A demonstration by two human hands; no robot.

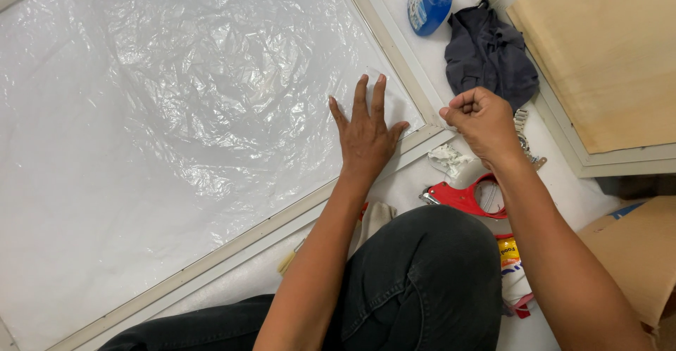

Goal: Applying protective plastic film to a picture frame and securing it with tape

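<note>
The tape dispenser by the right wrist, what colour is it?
Red tape dispenser, seen best in the head view, lying below the right hand.

Crinkled clear plastic sheet lies flat over a framed panel.

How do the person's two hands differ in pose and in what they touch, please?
The left hand lies flat, fingers spread, pressing on the crinkled plastic sheet near the corner of the pale frame; the right hand is curled into a loose fist just past that corner, fingers pinched together. What the right hand pinches cannot be made out. Both are bare and sit close together by the same corner.
</note>
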